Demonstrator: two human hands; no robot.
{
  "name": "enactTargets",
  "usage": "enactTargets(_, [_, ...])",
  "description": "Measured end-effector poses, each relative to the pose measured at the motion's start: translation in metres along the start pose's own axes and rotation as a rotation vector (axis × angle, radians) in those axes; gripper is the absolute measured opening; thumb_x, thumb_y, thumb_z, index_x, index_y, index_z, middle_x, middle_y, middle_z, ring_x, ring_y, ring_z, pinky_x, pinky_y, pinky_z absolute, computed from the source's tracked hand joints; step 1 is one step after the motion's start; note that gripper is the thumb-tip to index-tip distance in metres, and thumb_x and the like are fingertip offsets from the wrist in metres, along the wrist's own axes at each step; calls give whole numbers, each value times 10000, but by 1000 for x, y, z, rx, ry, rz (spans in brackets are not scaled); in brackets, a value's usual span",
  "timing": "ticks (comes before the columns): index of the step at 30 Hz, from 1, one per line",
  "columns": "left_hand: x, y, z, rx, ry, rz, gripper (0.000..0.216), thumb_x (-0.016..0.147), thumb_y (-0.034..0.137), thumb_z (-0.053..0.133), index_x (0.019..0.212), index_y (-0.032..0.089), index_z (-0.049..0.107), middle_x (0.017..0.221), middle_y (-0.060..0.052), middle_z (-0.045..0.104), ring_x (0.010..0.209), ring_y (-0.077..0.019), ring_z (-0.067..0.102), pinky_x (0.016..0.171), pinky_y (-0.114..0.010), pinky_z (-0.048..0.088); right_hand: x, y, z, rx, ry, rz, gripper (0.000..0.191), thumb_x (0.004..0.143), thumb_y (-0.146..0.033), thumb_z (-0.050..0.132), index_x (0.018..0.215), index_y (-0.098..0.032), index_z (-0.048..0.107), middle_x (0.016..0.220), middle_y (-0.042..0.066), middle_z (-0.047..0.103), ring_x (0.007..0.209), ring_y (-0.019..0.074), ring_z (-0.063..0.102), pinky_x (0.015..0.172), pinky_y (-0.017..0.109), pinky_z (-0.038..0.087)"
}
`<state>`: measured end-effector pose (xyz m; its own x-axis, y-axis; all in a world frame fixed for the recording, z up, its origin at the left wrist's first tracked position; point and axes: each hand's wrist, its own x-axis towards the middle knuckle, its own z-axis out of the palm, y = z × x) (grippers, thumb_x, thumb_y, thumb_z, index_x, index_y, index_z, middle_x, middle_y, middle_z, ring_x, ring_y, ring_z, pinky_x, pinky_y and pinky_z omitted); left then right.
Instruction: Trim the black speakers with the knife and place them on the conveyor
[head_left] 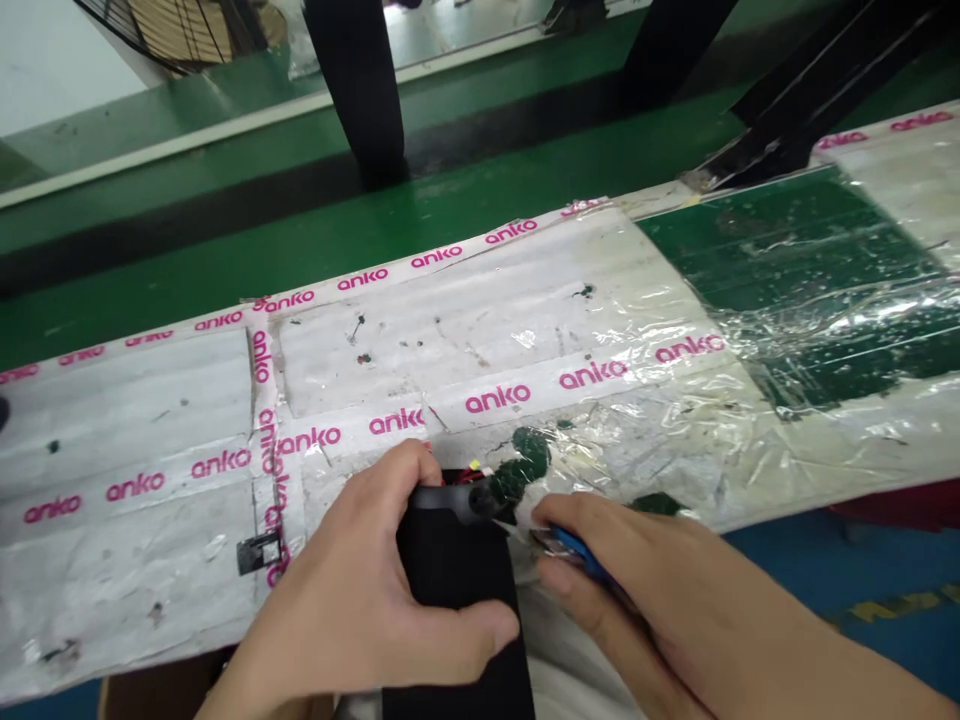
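My left hand (360,600) is closed around a flat black panel-like piece (461,565), with the thumb across its face and the fingers behind its far side. A dark grey rounded part (450,500) runs along the piece's top end. Thin red wires (466,476) with yellow and white bits stick out just beyond that end. Just right of the grey part, my right hand (652,590) grips a blue-handled tool (581,552) with a metal end. Fingers cover most of this tool, so its exact kind is hidden.
The worktop (450,340) is covered with white sheeting, clear film and pink-lettered tape. A small black clip-like part (259,552) lies at left. Beyond the worktop runs a green surface (225,250) with dark uprights (360,90). A cardboard box (161,690) is below.
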<state>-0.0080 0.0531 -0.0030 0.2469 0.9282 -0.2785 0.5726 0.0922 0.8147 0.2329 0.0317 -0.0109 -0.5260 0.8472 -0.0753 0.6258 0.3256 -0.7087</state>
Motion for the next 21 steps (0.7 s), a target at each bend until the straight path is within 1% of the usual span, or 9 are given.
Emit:
enactTargets(3, [0,13,-4,266,190,-74,444,756,578,804,838,276,490,652,32,585,540,-206,561,470,-304,402,-2,-14,14,632,-98,295,235,974,-345,670,1197,-314,601,944,-12,742,819,215,745,664,309,588])
enactTargets(5, [1,19,-9,369,198,-77,438,804,631,761,862,268,523,690,9,602,560,-229,594,472,-325,418,-2,-19,27,913,-62,460,454,804,-426,846,1176,-312,610,963,-7,721,851,231,725,707,327,594])
enactTargets(6, [1,20,-12,378,168,-49,429,810,615,773,924,262,557,781,-10,645,632,-245,639,509,-337,464,-2,-20,33,960,-2,526,565,730,-455,901,1189,-308,607,963,-7,707,854,232,708,727,334,588])
enactTargets(7, [0,19,-15,359,127,-8,440,804,576,806,1026,266,586,918,-29,685,751,-265,689,581,-353,524,-3,-19,38,957,69,582,643,687,-487,929,1210,-303,604,956,-9,692,849,228,689,743,336,579])
enactTargets(9, [-4,11,-21,269,80,74,606,783,499,872,1275,326,562,1242,-42,676,1061,-300,711,800,-382,599,-5,-13,43,892,204,645,704,700,-604,911,1249,-293,600,918,-16,654,811,209,640,739,325,551])
enactTargets(12, [-14,-12,-23,122,130,74,851,776,532,900,1484,441,437,1561,-36,526,1405,-364,566,1058,-445,555,-9,-3,42,891,281,700,748,744,-769,820,1268,-283,601,876,-15,619,769,202,590,723,330,519])
enactTargets(16, [-29,-39,-9,-63,187,-96,988,781,607,879,1590,465,330,1649,-80,468,1523,-441,438,1131,-559,511,-13,3,40,949,310,720,736,711,-772,845,1220,-292,618,820,-28,590,736,198,540,701,334,482])
enactTargets(19, [-39,-42,9,-182,208,-232,1022,792,654,840,1627,426,297,1657,-130,455,1512,-476,437,1053,-588,568,-12,4,42,965,330,719,725,694,-754,870,1209,-300,634,812,-34,604,742,193,548,707,323,484])
enactTargets(21, [-46,-40,20,-226,252,-283,1054,788,686,817,1646,397,278,1640,-152,476,1476,-485,478,1068,-623,556,-13,6,42,953,326,718,730,690,-751,874,1208,-293,639,820,-29,629,746,194,575,704,319,500])
